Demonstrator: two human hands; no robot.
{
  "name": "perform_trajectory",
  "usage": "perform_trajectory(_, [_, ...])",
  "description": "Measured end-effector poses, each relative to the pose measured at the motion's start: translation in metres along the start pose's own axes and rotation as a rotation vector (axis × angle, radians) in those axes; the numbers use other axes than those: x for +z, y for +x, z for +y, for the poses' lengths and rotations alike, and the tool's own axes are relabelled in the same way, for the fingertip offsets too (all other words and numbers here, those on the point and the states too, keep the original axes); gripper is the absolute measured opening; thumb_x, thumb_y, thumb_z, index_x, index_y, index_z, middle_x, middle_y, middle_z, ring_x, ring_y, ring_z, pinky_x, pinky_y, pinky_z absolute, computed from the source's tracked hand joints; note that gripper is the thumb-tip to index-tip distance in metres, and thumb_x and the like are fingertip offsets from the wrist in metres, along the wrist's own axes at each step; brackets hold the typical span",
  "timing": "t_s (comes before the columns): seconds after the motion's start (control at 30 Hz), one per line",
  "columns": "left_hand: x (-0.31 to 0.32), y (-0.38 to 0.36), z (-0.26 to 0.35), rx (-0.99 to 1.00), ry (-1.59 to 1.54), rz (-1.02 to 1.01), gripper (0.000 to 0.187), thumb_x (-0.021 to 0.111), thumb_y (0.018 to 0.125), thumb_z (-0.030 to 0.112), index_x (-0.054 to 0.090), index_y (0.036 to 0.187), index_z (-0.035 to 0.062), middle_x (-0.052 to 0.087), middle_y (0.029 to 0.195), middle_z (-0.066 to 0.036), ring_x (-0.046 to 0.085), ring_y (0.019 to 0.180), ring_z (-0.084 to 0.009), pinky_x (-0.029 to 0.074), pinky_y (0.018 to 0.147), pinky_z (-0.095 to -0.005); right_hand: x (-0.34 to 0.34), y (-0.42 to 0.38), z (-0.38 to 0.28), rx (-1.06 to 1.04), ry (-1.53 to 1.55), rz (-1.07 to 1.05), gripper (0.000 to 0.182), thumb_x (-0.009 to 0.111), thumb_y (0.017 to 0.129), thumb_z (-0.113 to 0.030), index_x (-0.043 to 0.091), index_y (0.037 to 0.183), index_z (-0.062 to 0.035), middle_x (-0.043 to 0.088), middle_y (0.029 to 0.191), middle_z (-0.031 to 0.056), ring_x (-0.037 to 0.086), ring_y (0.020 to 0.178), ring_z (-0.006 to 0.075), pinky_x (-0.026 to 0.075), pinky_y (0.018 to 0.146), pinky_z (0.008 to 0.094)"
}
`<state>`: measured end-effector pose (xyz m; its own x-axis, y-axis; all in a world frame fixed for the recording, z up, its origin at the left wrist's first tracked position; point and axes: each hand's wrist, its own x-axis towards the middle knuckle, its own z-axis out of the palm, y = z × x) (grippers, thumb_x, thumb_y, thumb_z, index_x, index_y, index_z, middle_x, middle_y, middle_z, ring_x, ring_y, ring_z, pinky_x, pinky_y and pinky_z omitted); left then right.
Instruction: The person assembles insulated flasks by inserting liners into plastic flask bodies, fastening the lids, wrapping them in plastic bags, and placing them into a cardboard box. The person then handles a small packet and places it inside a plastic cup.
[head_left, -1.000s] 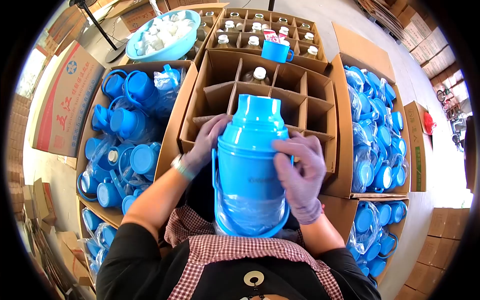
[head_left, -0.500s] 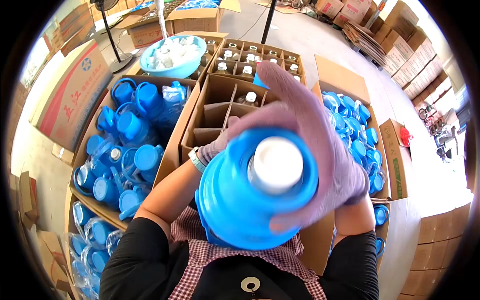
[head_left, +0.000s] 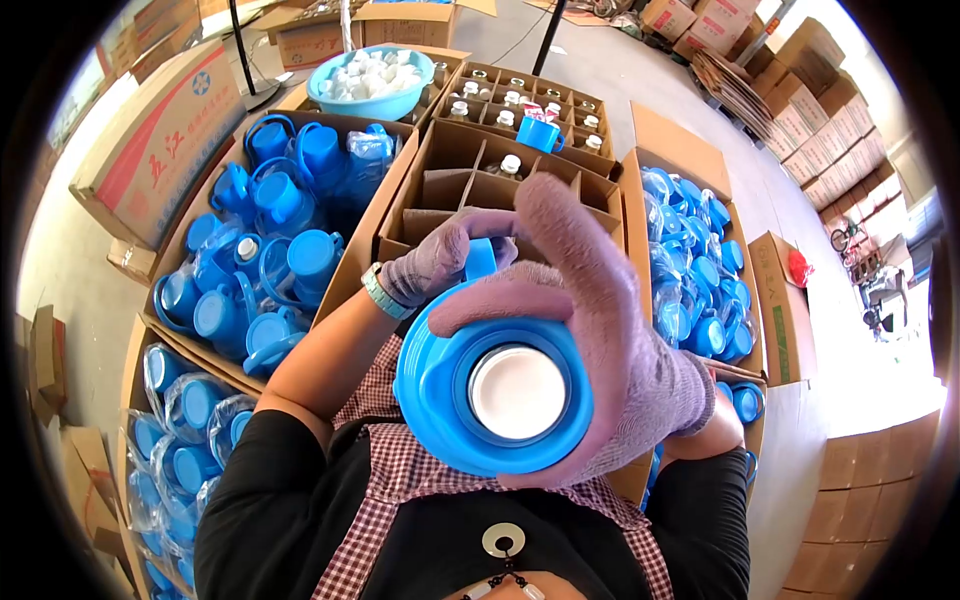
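Observation:
A blue flask with a round white stopper in its mouth is held up close to the camera, its top facing me. My right hand, in a purple-grey glove, curves around the flask's upper rim, with the fingers over the top and the thumb side near the bottom edge. My left hand, also gloved, is closed around the flask's blue handle at the far side. Behind the hands stands a divided carton with a white-capped bottle in one compartment.
Cartons of blue flasks stand at the left and right. A blue basin of white stoppers is at the back left, beside a divided carton of bottles. A blue cup rests on that carton.
The flask's top has turned more squarely toward the camera and shifted slightly left. My right hand has moved down, and my left hand now shows at the handle. The view has shifted slightly.

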<state>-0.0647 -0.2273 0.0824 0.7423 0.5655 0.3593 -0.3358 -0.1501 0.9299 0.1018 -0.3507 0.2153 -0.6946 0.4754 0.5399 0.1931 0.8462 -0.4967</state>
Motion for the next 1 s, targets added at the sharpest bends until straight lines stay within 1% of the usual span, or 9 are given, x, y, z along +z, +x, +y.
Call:
perform_trajectory(0.1, [-0.002, 0.0, -0.007, 0.029, 0.078, 0.01, 0.133, 0.045, 0.061, 0.105, 0.061, 0.135, -0.004, 0.058, 0.077, 0.004, 0.053, 0.069, -0.0024, 0.043, 0.063, -0.018, 0.008, -0.009, -0.001, 0.018, -0.031, 0.03, 0.141, 0.096, 0.072, -0.021, -0.011, 0.161, 0.0007, 0.07, 0.116, 0.0218, 0.07, 0.109, 0.0335, 0.056, 0.094, 0.043])
perform_trajectory(0.2, [-0.002, 0.002, -0.027, 0.047, 0.07, 0.048, 0.129, 0.037, 0.066, 0.106, 0.065, 0.13, -0.0026, 0.055, 0.071, 0.004, 0.051, 0.065, -0.0023, 0.039, 0.058, -0.0186, 0.001, -0.006, 0.003, -0.154, -0.014, -0.012, 0.143, 0.096, 0.07, -0.021, -0.012, 0.161, -0.0012, 0.069, 0.119, 0.023, 0.069, 0.11, 0.0336, 0.057, 0.094, 0.043])
perform_trajectory(0.43, [0.01, -0.002, -0.014, 0.132, 0.183, 0.222, 0.118, 0.035, 0.077, 0.1, 0.069, 0.122, -0.0029, 0.053, 0.065, 0.003, 0.05, 0.06, -0.0044, 0.039, 0.054, -0.0213, -0.003, -0.026, -0.009, 0.137, 0.056, 0.018, 0.152, 0.1, 0.064, -0.023, -0.014, 0.162, -0.0082, 0.063, 0.128, 0.0249, 0.069, 0.111, 0.034, 0.058, 0.095, 0.0425])
perform_trajectory(0.53, [0.014, -0.009, 0.001, 0.133, 0.238, 0.265, 0.112, 0.038, 0.08, 0.097, 0.069, 0.122, -0.0026, 0.052, 0.065, 0.003, 0.049, 0.06, -0.0046, 0.04, 0.054, -0.0223, 0.012, -0.041, -0.009, 0.178, 0.163, 0.2, 0.152, 0.102, 0.059, -0.026, -0.009, 0.163, -0.0093, 0.06, 0.133, 0.0246, 0.068, 0.111, 0.0333, 0.058, 0.095, 0.0424])
perform_trajectory(0.63, [0.016, -0.011, -0.003, 0.106, 0.262, 0.331, 0.101, 0.04, 0.088, 0.088, 0.069, 0.122, -0.0024, 0.05, 0.065, 0.004, 0.047, 0.059, -0.0037, 0.038, 0.053, -0.023, 0.0, -0.045, -0.018, 0.286, 0.004, 0.171, 0.15, 0.101, 0.059, -0.025, -0.005, 0.162, -0.0096, 0.06, 0.132, 0.0244, 0.068, 0.109, 0.0326, 0.058, 0.095, 0.0424])
perform_trajectory(0.8, [0.028, 0.004, 0.003, 0.086, 0.414, 0.519, 0.071, 0.049, 0.102, 0.062, 0.066, 0.124, -0.0033, 0.048, 0.068, 0.006, 0.045, 0.066, -0.0036, 0.04, 0.061, -0.0227, -0.014, -0.061, 0.017, 0.301, 0.128, 0.423, 0.14, 0.098, 0.06, -0.033, 0.005, 0.162, -0.008, 0.061, 0.129, 0.0222, 0.065, 0.115, 0.0301, 0.055, 0.099, 0.0427])
perform_trajectory(0.87, [0.022, 0.01, -0.012, 0.169, 0.349, 0.541, 0.063, 0.055, 0.103, 0.054, 0.064, 0.126, -0.0042, 0.049, 0.073, 0.005, 0.044, 0.071, -0.0036, 0.041, 0.065, -0.0215, -0.021, -0.062, 0.022, 0.371, 0.205, 0.544, 0.128, 0.094, 0.066, -0.026, 0.01, 0.161, -0.0058, 0.062, 0.129, 0.0211, 0.066, 0.117, 0.028, 0.054, 0.102, 0.0419])
perform_trajectory(0.93, [0.032, 0.008, 0.001, 0.067, 0.306, 0.609, 0.065, 0.059, 0.101, 0.055, 0.063, 0.128, -0.0046, 0.051, 0.076, 0.004, 0.045, 0.073, -0.0034, 0.042, 0.066, -0.0212, -0.023, -0.066, 0.034, 0.448, 0.188, 0.63, 0.126, 0.094, 0.066, -0.036, 0.016, 0.16, -0.0046, 0.062, 0.13, 0.0207, 0.065, 0.118, 0.0273, 0.053, 0.102, 0.0404])
perform_trajectory(1.0, [0.029, -0.002, -0.008, 0.074, 0.037, 0.506, 0.069, 0.07, 0.098, 0.043, 0.049, 0.143, -0.0042, 0.055, 0.086, 0.002, 0.048, 0.077, -0.0045, 0.043, 0.069, -0.0206, -0.027, -0.07, 0.046, 0.523, 0.226, 0.69, 0.124, 0.093, 0.066, -0.041, 0.019, 0.159, -0.0053, 0.062, 0.132, 0.0207, 0.064, 0.119, 0.0275, 0.052, 0.102, 0.0403])
